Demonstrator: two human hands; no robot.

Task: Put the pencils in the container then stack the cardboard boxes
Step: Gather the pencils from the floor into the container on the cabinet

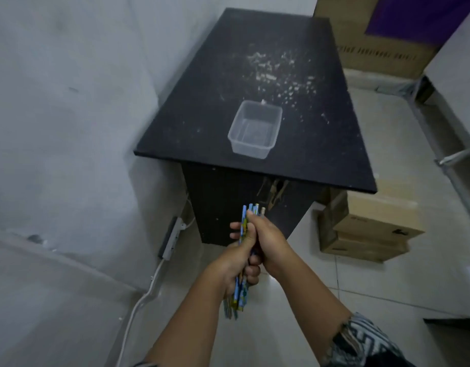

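A bundle of blue patterned pencils [241,298] is held upright in front of the black table. My left hand [235,266] grips the bundle low down. My right hand [268,242] wraps around it higher up, with the pencil ends sticking out above the fingers. A clear plastic container [255,128] stands empty on the black table [228,75], near its front edge, well beyond both hands. Two cardboard boxes [366,229] lie on the floor to the right of the table, one on top of the other.
White crumbs and dust are scattered on the table behind the container. A white power strip [173,237] and its cable run along the wall at the left. A large cardboard box [361,41] stands behind the table. A metal frame [456,160] is at the right.
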